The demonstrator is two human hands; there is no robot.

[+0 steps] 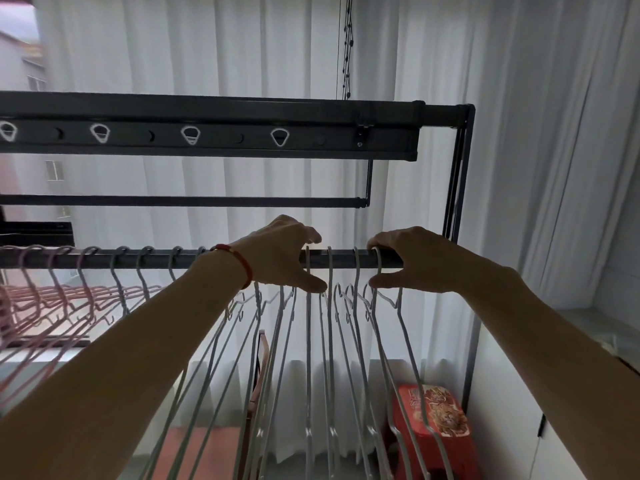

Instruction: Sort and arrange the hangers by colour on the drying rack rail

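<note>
Two bare forearms reaching up from the bottom corners, nearest the lens — the left one with a red bracelet [242, 268] at the wrist. Left hand [280, 252] at the dark drying rack rail [343, 257], fingers curled over the top of it and thumb stretched out below, touching the necks of the pale grey hangers [330, 323] there; grip closed on a hanger or only on the rail: cannot tell, fingers hidden behind the bar. Right hand [412, 259] near the rail's right end, fingertips hooked over the bar and thumb beneath, pinching the hook of the rightmost grey hanger [379, 268] between them.

Grey hangers hung in a row between and just left of the two hands, hooks over the rail, bodies trailing down toward the camera. Further left on the same rail, a few more grey hooks, then pink hangers [52, 296] bunched together at the far left (colours already grouped, pink left, grey right).

Above the rail, a thinner dark bar [173, 201] and a broad black beam [207, 133] with pale triangular holes. Behind, white curtains [242, 46]; lower right, a red plastic stool [433, 427] with a printed top, beside a white cabinet [502, 410].
</note>
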